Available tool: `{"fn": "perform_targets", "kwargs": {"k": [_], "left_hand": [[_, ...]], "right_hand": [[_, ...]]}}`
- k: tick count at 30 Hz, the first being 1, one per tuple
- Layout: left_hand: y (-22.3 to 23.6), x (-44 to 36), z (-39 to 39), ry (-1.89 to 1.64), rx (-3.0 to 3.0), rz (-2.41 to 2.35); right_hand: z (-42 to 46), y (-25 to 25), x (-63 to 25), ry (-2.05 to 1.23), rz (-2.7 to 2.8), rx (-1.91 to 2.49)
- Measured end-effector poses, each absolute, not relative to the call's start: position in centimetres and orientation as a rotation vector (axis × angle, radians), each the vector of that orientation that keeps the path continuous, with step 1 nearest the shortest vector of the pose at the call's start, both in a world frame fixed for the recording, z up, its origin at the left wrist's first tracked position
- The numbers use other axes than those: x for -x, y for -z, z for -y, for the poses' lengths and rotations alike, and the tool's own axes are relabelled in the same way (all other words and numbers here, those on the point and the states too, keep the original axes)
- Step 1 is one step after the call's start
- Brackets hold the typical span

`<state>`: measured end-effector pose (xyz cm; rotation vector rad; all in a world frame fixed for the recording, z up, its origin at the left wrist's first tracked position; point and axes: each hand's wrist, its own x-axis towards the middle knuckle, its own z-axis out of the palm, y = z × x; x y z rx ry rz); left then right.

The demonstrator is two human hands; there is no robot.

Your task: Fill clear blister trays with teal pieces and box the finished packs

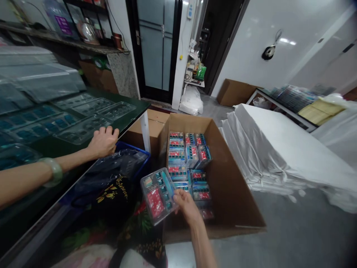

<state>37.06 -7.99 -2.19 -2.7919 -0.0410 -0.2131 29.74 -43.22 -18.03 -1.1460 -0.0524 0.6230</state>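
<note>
My right hand (186,206) grips a clear blister pack (156,195) with teal parts and a red card, held over the near left corner of a large cardboard box (237,193). Inside that box lie several like packs (186,160) in rows. My left hand (103,142), a pale green bangle on its wrist, rests with curled fingers on the edge of the dark green table (131,117). Nothing shows in its fingers. Clear plastic trays (83,128) lie on the table just beyond it.
A blue crate (139,156) with clear plastic sits under the table edge, a smaller cardboard box (152,124) behind it. White stacked sheets (279,149) lie to the right of the big box. A door and white bag stand at the back.
</note>
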Motion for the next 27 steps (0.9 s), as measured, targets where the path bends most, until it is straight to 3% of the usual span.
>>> {"fn": "perform_targets", "kwargs": {"k": [27], "left_hand": [[3.6, -38.0, 6.2, 0.209, 2.803, 0.107]], "right_hand": [[42.5, 19.2, -30.8, -0.563, -0.093, 1.01]]}}
